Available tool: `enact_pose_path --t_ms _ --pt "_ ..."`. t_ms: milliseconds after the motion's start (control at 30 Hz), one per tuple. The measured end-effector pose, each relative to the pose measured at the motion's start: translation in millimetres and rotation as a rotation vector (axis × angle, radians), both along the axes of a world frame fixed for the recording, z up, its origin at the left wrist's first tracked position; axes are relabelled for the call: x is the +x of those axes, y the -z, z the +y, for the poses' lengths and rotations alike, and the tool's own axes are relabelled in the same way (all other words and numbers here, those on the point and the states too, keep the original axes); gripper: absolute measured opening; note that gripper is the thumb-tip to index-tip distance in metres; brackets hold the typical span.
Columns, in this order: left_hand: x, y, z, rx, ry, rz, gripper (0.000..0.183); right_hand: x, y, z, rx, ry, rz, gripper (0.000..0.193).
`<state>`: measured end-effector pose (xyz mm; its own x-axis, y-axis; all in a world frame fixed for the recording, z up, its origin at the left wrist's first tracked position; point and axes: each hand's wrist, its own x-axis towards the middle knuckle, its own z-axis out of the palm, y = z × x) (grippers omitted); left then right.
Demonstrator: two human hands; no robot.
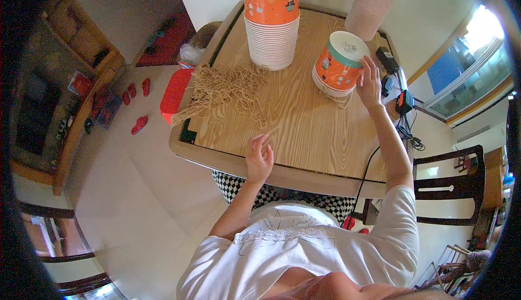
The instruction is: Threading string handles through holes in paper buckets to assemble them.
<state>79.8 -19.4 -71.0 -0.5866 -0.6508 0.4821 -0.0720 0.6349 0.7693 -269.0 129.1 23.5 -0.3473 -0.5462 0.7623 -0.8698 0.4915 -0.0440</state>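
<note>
My right hand (369,84) lies against the right side of a short stack of upside-down paper cups (339,68), orange and green with cartoon figures. Its fingers are stretched out along the cup wall rather than wrapped round it. Some tan string shows around the stack's lower rim. My left hand (259,160) hovers by the table's front edge, fingers loosely bent and apart, with no object plainly in it. Beyond it, to the left, spreads a tangled heap of tan string (225,91).
A tall stack of matching upside-down cups (271,26) stands at the back of the wood-grain table (320,142). Another tall pale stack (374,4) is at the back right. Black adapters and cables (404,102) line the right edge. A dark chair (450,189) stands at right.
</note>
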Motion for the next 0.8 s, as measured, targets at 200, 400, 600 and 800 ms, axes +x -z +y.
enact_pose_path --t_ms 200,400,600,800 --pt "3.4 4.8 -1.7 -0.018 0.014 -0.013 0.034 16.1 2.7 -5.6 -0.024 0.055 -0.018 0.052" --pt "4.8 -6.8 0.1 0.055 0.004 -0.089 0.05 79.0 28.1 -20.4 -0.291 -0.108 -0.066 0.051" --pt "-36.4 -8.0 0.9 0.261 0.074 0.231 0.067 211.6 83.6 -59.3 -0.2 -0.55 -1.116 0.066" --pt "-39.3 13.4 -3.5 0.256 0.063 0.154 0.071 242.1 83.4 -67.5 -0.319 -0.469 -1.132 0.054"
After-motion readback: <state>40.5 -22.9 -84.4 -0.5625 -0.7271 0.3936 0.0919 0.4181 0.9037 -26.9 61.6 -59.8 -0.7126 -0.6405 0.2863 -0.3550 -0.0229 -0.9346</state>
